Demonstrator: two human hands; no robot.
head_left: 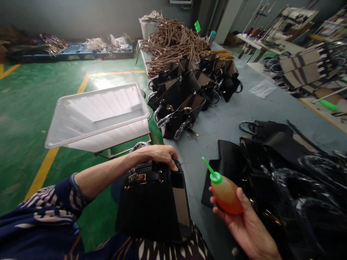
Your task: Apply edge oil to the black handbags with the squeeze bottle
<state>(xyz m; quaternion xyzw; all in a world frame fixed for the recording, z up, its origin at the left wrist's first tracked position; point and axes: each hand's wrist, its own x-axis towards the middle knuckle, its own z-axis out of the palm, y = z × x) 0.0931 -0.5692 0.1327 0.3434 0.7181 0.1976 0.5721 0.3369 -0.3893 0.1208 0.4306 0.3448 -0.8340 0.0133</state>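
My left hand (157,154) grips the top edge of a black handbag (154,206) with gold clasps that rests on my lap against the table edge. My right hand (244,220) is closed round a small orange squeeze bottle (225,195) with a green nozzle pointing up and to the left. The bottle is held above the table, to the right of the bag and apart from it.
The grey table (244,108) carries a row of finished black handbags (189,86), a heap of tan straps (173,41) behind them, and a pile of black bag parts and wrapped handles (292,173) at the right. A white plastic tub (100,115) stands to my left over the green floor.
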